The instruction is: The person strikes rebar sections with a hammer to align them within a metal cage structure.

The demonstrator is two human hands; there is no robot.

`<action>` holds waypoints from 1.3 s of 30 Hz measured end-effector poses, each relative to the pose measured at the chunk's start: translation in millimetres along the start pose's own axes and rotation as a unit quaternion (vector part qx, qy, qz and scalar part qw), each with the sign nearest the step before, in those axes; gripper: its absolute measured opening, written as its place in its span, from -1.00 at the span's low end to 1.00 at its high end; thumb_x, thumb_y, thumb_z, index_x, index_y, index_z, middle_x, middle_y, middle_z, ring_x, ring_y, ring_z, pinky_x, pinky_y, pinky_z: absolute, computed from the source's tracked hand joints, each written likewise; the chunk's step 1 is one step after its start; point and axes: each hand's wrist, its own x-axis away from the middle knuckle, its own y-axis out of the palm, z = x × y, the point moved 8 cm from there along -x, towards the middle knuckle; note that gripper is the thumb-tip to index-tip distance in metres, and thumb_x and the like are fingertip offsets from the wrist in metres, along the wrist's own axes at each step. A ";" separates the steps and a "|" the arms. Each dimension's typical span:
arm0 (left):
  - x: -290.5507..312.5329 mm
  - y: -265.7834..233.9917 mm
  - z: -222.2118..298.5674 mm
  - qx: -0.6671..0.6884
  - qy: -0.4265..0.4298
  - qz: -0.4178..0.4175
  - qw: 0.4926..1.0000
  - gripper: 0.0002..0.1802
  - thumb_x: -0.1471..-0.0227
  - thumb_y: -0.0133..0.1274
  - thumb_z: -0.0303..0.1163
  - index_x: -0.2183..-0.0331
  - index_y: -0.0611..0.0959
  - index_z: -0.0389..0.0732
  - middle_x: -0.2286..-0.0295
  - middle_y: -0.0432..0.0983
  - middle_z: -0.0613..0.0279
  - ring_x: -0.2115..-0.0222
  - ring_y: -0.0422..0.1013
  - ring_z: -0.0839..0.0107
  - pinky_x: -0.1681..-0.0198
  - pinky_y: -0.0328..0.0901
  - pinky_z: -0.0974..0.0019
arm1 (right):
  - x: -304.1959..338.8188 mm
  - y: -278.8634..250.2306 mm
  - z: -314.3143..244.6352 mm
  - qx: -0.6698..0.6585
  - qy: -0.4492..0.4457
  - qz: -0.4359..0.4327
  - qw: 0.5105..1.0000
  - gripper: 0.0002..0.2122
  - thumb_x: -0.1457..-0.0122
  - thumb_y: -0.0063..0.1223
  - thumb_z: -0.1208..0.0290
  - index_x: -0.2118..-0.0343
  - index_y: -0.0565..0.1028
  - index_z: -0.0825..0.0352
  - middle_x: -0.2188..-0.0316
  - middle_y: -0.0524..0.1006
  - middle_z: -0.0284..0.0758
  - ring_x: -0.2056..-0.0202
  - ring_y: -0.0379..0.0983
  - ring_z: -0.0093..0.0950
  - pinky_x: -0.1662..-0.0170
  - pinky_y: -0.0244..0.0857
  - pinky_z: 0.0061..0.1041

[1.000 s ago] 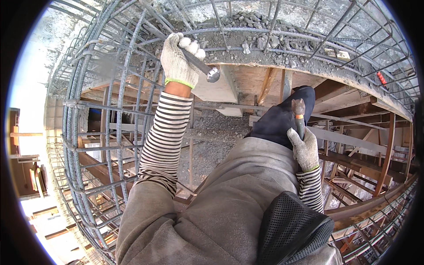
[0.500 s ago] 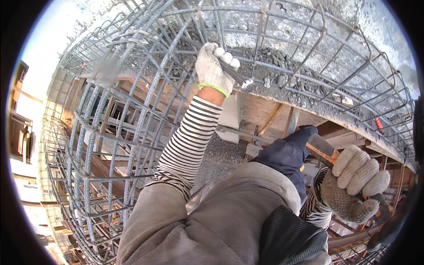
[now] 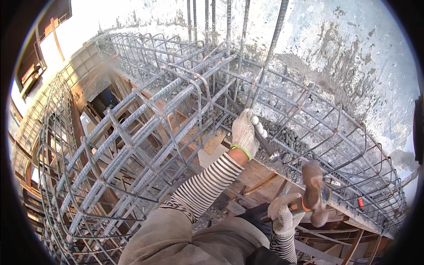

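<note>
My left hand, in a pale knitted glove with a lime-green cuff, is closed around a dark metal chisel. Its shiny battered end points down to the right; the other end runs up-left among the bars, where its tip cannot be made out. Lower right, my right hand, gloved too, grips a hammer by its handle. The heavy brownish head is raised, apart from the chisel's struck end. Grey broken concrete lies beside the left hand, within the rebar cage.
A dense cage of thick ribbed bars fills the left side. Upright bars rise before a rough, chipped wall. Wooden formwork lies below the ledge, and a small red piece sits on the right-hand bars.
My view has shifted, bringing more wall and upright bars into sight. The right hand has swung the hammer so its head now shows. My left hand keeps its hold on the chisel.
</note>
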 end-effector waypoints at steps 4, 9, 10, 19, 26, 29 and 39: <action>3.2 5.6 7.4 -0.025 -0.001 0.028 0.999 -0.81 -0.30 -0.11 -0.24 0.35 0.52 -0.05 0.65 0.33 0.45 0.66 0.29 0.41 0.54 0.21 0.25 | -14.1 21.1 -72.0 -0.088 -0.348 -0.269 0.894 -0.77 -0.17 0.23 0.39 0.51 0.38 0.29 0.76 0.35 -0.44 0.76 0.25 -0.49 0.63 0.23 -0.46; -1.9 -5.9 16.3 -0.010 0.007 0.022 1.000 -0.80 -0.31 -0.11 -0.25 0.38 0.50 -0.05 0.65 0.33 0.45 0.66 0.30 0.40 0.53 0.22 0.25 | -50.0 26.6 71.3 0.267 0.105 -0.061 0.956 -0.84 -0.23 0.07 0.37 0.40 0.46 0.36 0.65 0.45 -0.37 0.65 0.40 -0.42 0.55 0.31 -0.42; -3.6 -8.1 22.9 -0.006 0.007 0.016 1.000 -0.80 -0.31 -0.11 -0.25 0.38 0.50 -0.04 0.65 0.33 0.45 0.66 0.30 0.39 0.53 0.22 0.25 | -34.9 24.3 113.6 0.066 0.332 -0.025 0.941 -0.83 -0.23 0.06 0.38 0.41 0.46 0.39 0.66 0.42 -0.39 0.66 0.38 -0.44 0.55 0.27 -0.41; 0.1 -6.2 -0.5 0.017 -0.023 -0.043 0.999 -0.82 -0.33 -0.16 -0.28 0.32 0.48 -0.08 0.62 0.35 0.42 0.63 0.35 0.36 0.47 0.25 0.19 | -12.8 19.8 -47.0 -0.050 -0.179 -0.114 0.976 -0.68 -0.17 0.26 0.26 0.50 0.34 0.32 0.68 0.40 -0.35 0.72 0.27 -0.51 0.63 0.21 -0.49; -7.0 -9.4 11.0 -0.053 0.013 0.018 0.998 -0.84 -0.31 -0.12 -0.26 0.32 0.48 -0.05 0.64 0.30 0.48 0.66 0.27 0.43 0.49 0.22 0.26 | -1.0 13.4 31.1 0.394 -0.157 -0.107 0.899 -0.89 -0.19 0.06 0.52 0.22 0.51 0.30 0.33 0.48 -0.27 0.35 0.44 -0.33 0.24 0.37 -0.35; -4.0 -16.0 5.8 -0.074 0.034 0.073 0.994 -0.84 -0.30 -0.10 -0.25 0.33 0.48 -0.05 0.66 0.26 0.49 0.67 0.24 0.46 0.52 0.21 0.26 | -5.9 -7.4 11.3 0.173 0.046 0.012 0.984 -0.87 -0.18 0.07 0.51 0.21 0.53 0.31 0.34 0.50 -0.25 0.37 0.46 -0.36 0.24 0.40 -0.34; -7.0 -23.6 -3.2 -0.031 0.016 0.079 0.996 -0.79 -0.29 -0.07 -0.24 0.40 0.47 -0.07 0.67 0.29 0.42 0.74 0.24 0.45 0.61 0.24 0.23 | -9.3 -11.9 82.8 0.385 -0.006 -0.019 0.923 -0.84 -0.22 0.06 0.48 0.48 0.37 0.33 0.67 0.38 -0.33 0.77 0.24 -0.50 0.62 0.26 -0.29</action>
